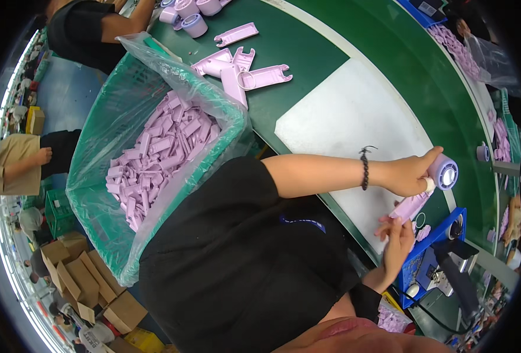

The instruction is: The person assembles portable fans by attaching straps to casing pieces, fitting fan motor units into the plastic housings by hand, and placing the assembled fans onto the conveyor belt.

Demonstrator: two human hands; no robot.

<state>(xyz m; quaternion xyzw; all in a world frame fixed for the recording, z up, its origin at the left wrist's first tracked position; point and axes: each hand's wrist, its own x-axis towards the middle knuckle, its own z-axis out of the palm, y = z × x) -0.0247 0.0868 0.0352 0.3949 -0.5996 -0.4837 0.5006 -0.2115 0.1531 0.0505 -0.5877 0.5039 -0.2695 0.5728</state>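
Observation:
A pink handheld device (pixel 410 203) has a long handle and a round lilac head (pixel 447 172) with a bright centre. My left hand (pixel 410 175), with a dark beaded bracelet on the wrist, is closed around the device where the head meets the handle. My right hand (pixel 397 238) has its fingers closed on the lower part of the handle. Both hands hold the device over the right edge of a white sheet (pixel 343 112) on the green work surface. Beside the handle's end lie a small green ring (pixel 420 220) and a small pink part (pixel 423 233).
To my left stands a green crate (pixel 92 132), lined with clear plastic and full of pink parts. Beyond it lie pink handle shells (pixel 266 76) and round lilac heads (pixel 194 25). A blue tray (pixel 410 265) sits by my right arm. Co-workers and cardboard boxes (pixel 84 279) surround the station.

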